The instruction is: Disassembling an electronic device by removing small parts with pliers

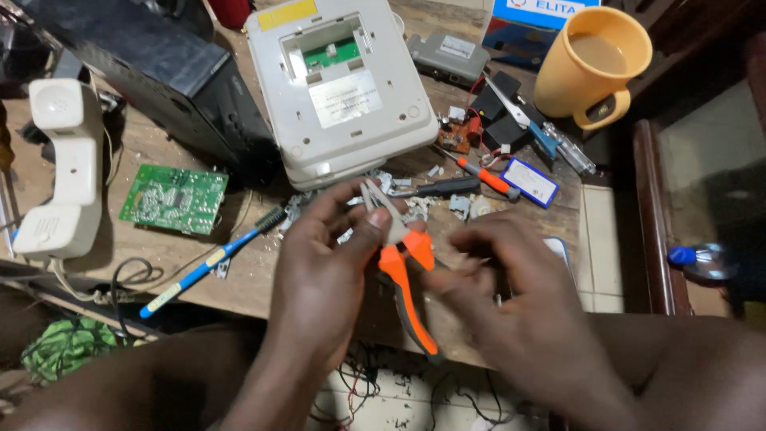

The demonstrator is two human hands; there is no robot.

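1. Head view, far left: white telephone handset [62, 168] lay by a green circuit board [173, 198].
2. Left hand [323, 271] closed around orange-handled pliers [403, 267], tips up, above the table edge [239, 291].
3. Right hand [511, 287] curled at the handles; grip unclear. Could slip and pinch a finger.
4. Blue box [533, 11] sat top right, behind a yellow mug [590, 64].
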